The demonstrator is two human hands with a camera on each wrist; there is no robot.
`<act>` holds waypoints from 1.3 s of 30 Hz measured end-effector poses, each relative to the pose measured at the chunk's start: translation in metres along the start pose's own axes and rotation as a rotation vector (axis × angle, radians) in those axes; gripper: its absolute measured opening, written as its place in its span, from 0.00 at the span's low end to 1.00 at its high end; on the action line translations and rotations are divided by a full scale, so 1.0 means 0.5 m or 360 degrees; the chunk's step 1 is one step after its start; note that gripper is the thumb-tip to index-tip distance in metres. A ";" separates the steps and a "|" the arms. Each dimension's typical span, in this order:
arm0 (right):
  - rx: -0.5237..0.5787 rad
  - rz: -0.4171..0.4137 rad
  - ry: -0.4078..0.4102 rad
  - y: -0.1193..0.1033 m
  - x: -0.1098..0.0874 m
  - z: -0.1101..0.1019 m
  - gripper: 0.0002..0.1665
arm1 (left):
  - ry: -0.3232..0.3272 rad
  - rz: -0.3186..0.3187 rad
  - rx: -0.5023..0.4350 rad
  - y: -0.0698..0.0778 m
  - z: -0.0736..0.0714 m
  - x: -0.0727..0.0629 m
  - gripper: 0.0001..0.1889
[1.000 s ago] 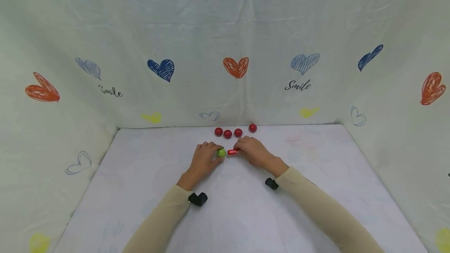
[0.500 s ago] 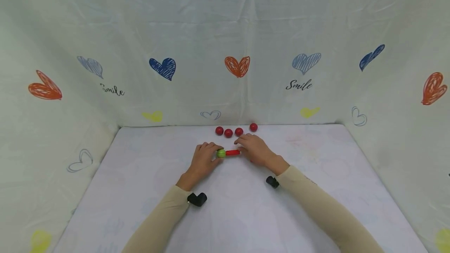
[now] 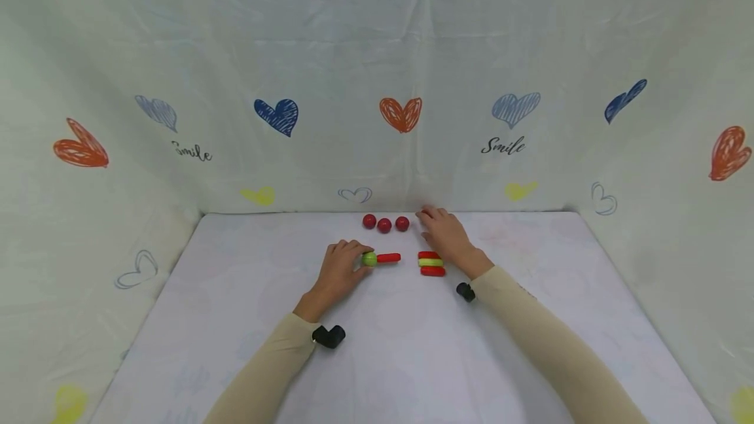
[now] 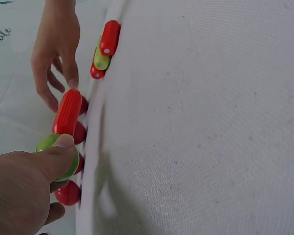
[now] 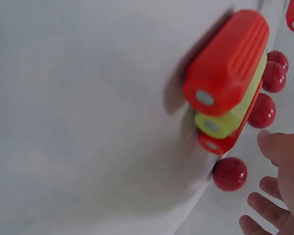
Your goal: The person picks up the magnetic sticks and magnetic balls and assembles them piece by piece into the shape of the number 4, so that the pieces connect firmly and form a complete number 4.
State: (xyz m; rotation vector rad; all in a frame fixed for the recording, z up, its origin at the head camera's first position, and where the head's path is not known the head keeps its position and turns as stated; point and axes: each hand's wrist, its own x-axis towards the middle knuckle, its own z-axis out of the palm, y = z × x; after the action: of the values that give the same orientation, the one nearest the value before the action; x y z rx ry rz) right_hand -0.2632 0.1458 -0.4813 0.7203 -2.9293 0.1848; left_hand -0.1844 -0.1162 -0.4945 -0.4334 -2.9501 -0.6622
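Note:
My left hand (image 3: 338, 271) pinches a green ball (image 3: 369, 259) between thumb and fingers. A ribbed red magnetic rod (image 3: 389, 258) sticks out from the ball to the right; the left wrist view shows the rod (image 4: 67, 111) touching the ball. Toward the back of the table, my right hand (image 3: 449, 239) reaches with parted fingers around a red ball (image 5: 230, 174). In the right wrist view a gap shows between that ball and the thumb. The head view mostly hides this ball behind the fingers.
Three more red balls (image 3: 384, 225) sit in a loose row at the back. Beside the right wrist lie a red rod (image 3: 432, 271), a yellow-green rod (image 3: 430, 262) and another red rod (image 3: 429, 255), side by side. A heart-printed curtain (image 3: 330, 156) hangs behind the white table (image 3: 377, 358).
My right hand has let go of the red rod, now joined to the green ball, and moved back and right to the far red ball. The left hand has stayed in place.

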 end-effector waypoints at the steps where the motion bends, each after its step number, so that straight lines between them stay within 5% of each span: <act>1: -0.0017 0.0003 -0.0005 0.004 0.001 0.001 0.33 | -0.0004 -0.0002 0.0003 0.000 0.001 0.000 0.20; 13: -0.0045 0.0076 -0.0118 0.026 0.012 0.005 0.33 | 0.0002 0.0014 0.0000 -0.002 0.004 -0.003 0.20; 25: 0.0036 0.0126 -0.0067 0.033 0.009 0.012 0.25 | 0.0001 0.0015 -0.0015 -0.002 0.005 -0.003 0.20; 39: 0.0139 0.0009 -0.0057 -0.024 -0.020 -0.007 0.28 | 0.0005 0.0010 -0.0026 -0.015 0.000 -0.002 0.21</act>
State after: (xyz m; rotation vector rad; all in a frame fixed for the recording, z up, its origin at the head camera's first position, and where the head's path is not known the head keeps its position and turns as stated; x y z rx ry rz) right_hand -0.2485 0.1404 -0.4783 0.7347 -2.9733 0.3049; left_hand -0.1855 -0.1227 -0.4978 -0.4426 -2.9410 -0.6860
